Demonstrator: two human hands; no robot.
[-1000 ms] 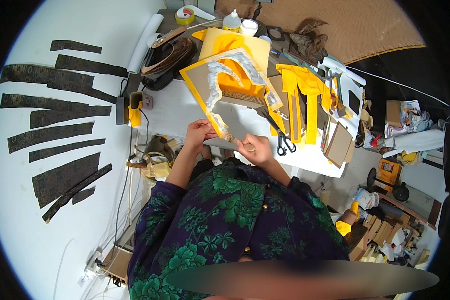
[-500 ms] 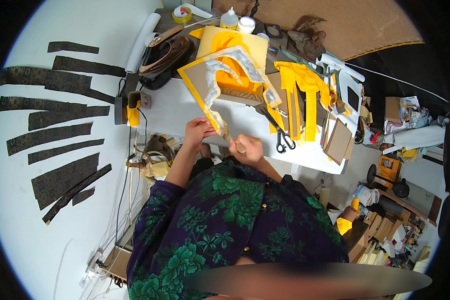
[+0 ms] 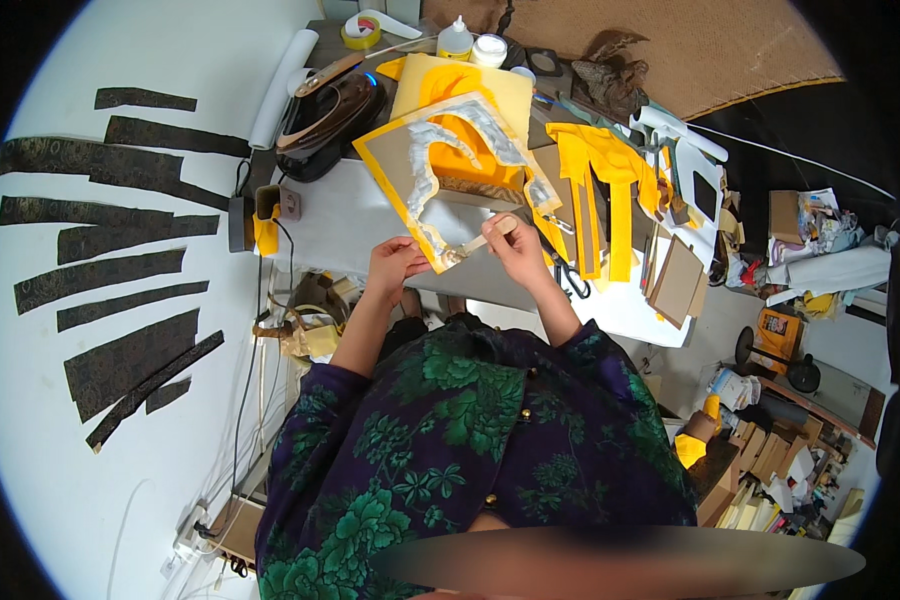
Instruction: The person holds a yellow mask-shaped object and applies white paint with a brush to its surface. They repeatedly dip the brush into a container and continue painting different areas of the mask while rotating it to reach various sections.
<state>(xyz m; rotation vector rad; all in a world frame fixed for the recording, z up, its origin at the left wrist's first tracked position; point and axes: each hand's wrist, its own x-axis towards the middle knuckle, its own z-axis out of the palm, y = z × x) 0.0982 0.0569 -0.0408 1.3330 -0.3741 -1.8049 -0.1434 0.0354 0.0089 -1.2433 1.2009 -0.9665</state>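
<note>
A sleeved torso in a dark floral garment (image 3: 470, 440) is seen from above at the near edge of the table (image 3: 340, 220). The left hand (image 3: 395, 265) is closed on the near corner of a yellow-edged grey board (image 3: 410, 170), which is pinched between fingers and thumb. The right hand (image 3: 518, 245) is wrapped around the handle of a small flat brush (image 3: 475, 243), whose tip is laid on the board's near edge, just beside the left hand. A band of whitish paste (image 3: 440, 150) is spread across the board in a curve. The board is tilted over the middle of the table, resting partly on yellow sheets (image 3: 460, 85). Scissors (image 3: 573, 280) lie by the right wrist. Towards the far left corner, an iron (image 3: 330, 110) is set. At the far edge, a roll of tape (image 3: 362, 30) and two white bottles (image 3: 470, 42) are placed. Dark fabric strips (image 3: 100, 260) are laid out on the white surface to the left.
</note>
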